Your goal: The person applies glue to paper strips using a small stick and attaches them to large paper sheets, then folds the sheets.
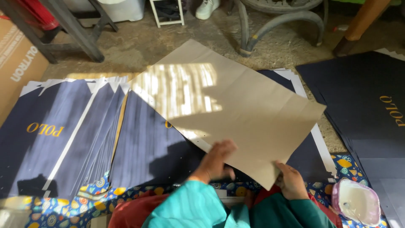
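A large tan cardboard sheet lies tilted over a stack of dark navy printed sheets. My left hand rests on the sheet's near edge, fingers curled onto its top. At the sheet's near corner, my right hand pinches the edge between fingers and thumb. Both arms wear teal sleeves.
More navy sheets fan out at the left, and another dark pile lies at the right. A pink bowl of white paste sits by my right hand on a patterned mat. Table legs and a metal stand are beyond.
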